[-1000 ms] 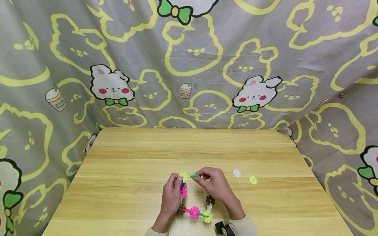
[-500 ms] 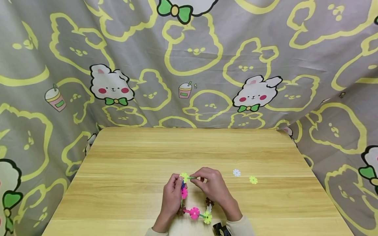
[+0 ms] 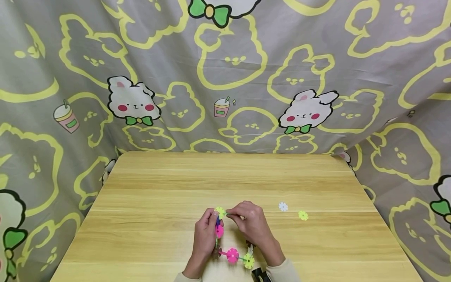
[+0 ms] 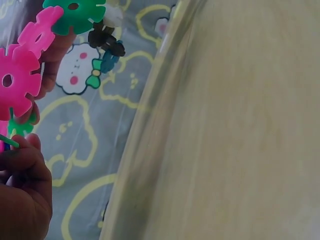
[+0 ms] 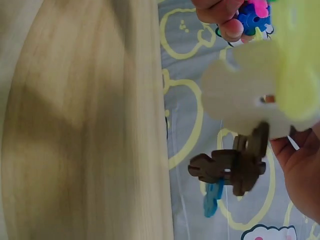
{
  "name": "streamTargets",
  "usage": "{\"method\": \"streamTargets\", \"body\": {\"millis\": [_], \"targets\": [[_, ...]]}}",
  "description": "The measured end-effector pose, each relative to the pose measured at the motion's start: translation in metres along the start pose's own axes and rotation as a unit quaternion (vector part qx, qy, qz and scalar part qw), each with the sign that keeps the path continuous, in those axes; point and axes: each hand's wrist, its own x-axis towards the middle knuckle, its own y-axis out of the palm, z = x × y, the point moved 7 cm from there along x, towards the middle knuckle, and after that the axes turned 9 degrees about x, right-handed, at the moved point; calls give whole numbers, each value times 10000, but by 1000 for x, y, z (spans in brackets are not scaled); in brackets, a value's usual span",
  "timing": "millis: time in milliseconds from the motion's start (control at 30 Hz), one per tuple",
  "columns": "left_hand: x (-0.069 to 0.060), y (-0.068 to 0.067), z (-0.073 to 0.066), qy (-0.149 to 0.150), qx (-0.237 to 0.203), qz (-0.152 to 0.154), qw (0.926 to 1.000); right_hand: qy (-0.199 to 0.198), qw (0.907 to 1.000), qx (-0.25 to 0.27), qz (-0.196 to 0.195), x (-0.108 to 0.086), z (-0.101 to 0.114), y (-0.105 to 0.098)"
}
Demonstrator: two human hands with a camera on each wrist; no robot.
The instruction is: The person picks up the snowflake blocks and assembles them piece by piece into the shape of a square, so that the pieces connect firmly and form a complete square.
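My left hand (image 3: 206,233) grips one end of a chain of slotted plastic snowflake discs, by a yellow disc (image 3: 220,212) and a blue disc (image 5: 252,20). Between thumb and fingertips my right hand (image 3: 255,225) pinches a green disc (image 3: 226,214), seen edge-on against the yellow one's right rim. Whether their slots interlock, I cannot tell. Below the hands the chain hangs in a curve, through a pink disc (image 3: 232,255) and a lower yellow disc (image 3: 248,261) to a white disc (image 5: 240,85), brown discs (image 5: 247,167) and a light-blue disc (image 5: 212,197).
A loose white disc (image 3: 283,206) and a loose yellow disc (image 3: 303,215) lie on the wooden table (image 3: 158,188), right of the hands. A patterned curtain (image 3: 246,78) encloses the table at the back and sides. A black wrist device (image 3: 260,275) shows by the right sleeve.
The right hand has brought the green disc leftward from a small gap to the yellow disc's rim, turning it edge-on. The left hand has stayed nearly still.
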Motion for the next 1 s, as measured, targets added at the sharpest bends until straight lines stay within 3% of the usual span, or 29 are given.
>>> {"method": "streamTargets", "body": {"millis": [133, 333, 733, 900, 1000], "targets": [[4, 4, 13, -2, -51, 7, 10000, -195, 9997, -162, -63, 0, 3, 0], [3, 3, 13, 123, -42, -21, 9999, -403, 9987, -238, -191, 0, 6, 1], [5, 1, 16, -167, 112, -151, 9997, 51, 9996, -238, 141, 2, 3, 4], [6, -1, 17, -132, 31, -251, 9996, 354, 9990, 49, 281, 1, -4, -3], [6, -4, 17, -20, -70, -344, 9994, 661, 9976, 94, 154, -1, -14, -15]]}}
